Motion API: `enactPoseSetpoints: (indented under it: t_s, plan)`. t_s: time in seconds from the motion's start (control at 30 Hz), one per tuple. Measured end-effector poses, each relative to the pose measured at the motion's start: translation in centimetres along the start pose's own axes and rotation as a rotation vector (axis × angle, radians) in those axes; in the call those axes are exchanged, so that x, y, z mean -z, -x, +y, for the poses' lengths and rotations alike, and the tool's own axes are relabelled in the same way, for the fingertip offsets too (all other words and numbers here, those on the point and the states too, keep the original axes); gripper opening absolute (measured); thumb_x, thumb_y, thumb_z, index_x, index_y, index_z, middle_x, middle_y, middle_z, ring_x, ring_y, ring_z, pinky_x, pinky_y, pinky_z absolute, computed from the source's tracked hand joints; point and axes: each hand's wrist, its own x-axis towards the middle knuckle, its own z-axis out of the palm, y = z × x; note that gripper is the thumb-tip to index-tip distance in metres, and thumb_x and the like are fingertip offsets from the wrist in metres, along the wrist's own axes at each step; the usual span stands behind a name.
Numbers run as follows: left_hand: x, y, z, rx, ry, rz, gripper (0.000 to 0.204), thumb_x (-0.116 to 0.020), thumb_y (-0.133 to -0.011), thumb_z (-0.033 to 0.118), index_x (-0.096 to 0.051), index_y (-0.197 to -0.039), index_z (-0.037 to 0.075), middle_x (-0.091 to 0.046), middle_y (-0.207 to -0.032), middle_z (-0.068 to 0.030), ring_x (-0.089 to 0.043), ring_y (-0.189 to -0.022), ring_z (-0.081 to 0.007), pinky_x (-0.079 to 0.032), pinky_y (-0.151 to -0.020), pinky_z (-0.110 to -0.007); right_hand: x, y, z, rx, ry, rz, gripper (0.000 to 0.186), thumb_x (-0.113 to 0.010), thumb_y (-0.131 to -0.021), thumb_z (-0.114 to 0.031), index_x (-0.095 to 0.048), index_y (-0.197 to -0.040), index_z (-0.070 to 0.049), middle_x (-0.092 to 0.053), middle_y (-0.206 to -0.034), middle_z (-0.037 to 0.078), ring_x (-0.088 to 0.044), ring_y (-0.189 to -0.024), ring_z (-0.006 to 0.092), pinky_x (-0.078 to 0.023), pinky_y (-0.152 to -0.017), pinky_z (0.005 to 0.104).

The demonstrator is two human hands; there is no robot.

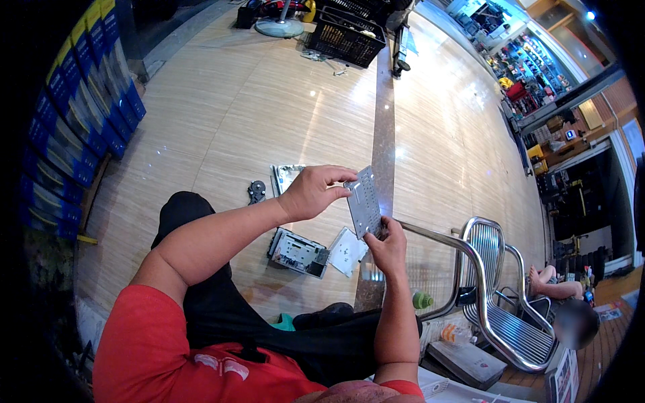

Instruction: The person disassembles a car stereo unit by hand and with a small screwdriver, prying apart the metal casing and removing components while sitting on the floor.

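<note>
A thin grey perforated metal plate [363, 200] is held upright at a tilt above the floor. My left hand [316, 190] pinches its upper left edge between thumb and fingers, and my right hand [388, 245] grips its lower end. Below them on the floor lie an open metal device housing [297, 253] and a white sheet [346, 250] with small dark pieces on it. A light metal frame or cover [286, 178] lies partly behind my left hand, with a black part [256, 192] beside it.
Blue upright panels [82, 121] stand at left. Black crates [346, 43] and a hydraulic-jack-like tool [401, 54] are at the top. A steel bench [487, 289] stands close at right, another person [571, 312] beyond it. A green bottle [422, 300] is beside my right arm.
</note>
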Motion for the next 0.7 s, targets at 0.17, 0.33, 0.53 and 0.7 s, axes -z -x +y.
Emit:
enactPoseSetpoints:
  t_s: [0.17,0.33,0.53,0.7]
  plan:
    - [0.1,0.0,-0.4,-0.037,-0.061,0.007,0.033,-0.072,-0.088,0.008,-0.071,-0.12,0.002,-0.071,-0.124,-0.0158,-0.069,-0.112,-0.0285,-0.055,-0.096,-0.036,-0.1,0.2,-0.3,0.035,0.037,0.024,0.051,-0.08,-0.077,-0.021,-0.065,-0.119,0.005,-0.066,-0.114,0.023,-0.065,-0.106,0.0358,-0.052,-0.093,0.0412]
    - [0.0,0.3,-0.1,-0.158,-0.265,0.031,0.033,-0.07,-0.09,0.009,-0.068,-0.122,0.0,-0.069,-0.125,-0.0191,-0.067,-0.114,-0.034,-0.054,-0.098,-0.039,-0.3,0.0,0.4,0.029,0.059,-0.012,0.053,-0.081,-0.077,-0.023,-0.064,-0.119,0.005,-0.066,-0.114,0.024,-0.064,-0.106,0.0369,-0.051,-0.094,0.0414]
    - [0.0,0.5,-0.6,-0.223,-0.406,0.065,0.034,-0.07,-0.09,0.012,-0.066,-0.119,-0.004,-0.068,-0.122,-0.0229,-0.064,-0.115,-0.0385,-0.052,-0.099,-0.043,-0.4,-0.1,0.3,0.058,0.095,-0.011,0.053,-0.081,-0.077,-0.023,-0.064,-0.119,0.004,-0.065,-0.112,0.023,-0.064,-0.104,0.0379,-0.051,-0.093,0.0419]
    - [-0.1,0.4,-1.0,-0.338,-0.481,0.097,0.029,-0.068,-0.091,0.011,-0.065,-0.115,-0.004,-0.068,-0.116,-0.0218,-0.065,-0.108,-0.0389,-0.053,-0.094,-0.045,-0.4,0.0,0.0,0.05,0.104,0.001,0.052,-0.081,-0.076,-0.022,-0.064,-0.118,0.004,-0.064,-0.11,0.024,-0.063,-0.104,0.0385,-0.051,-0.092,0.0426]
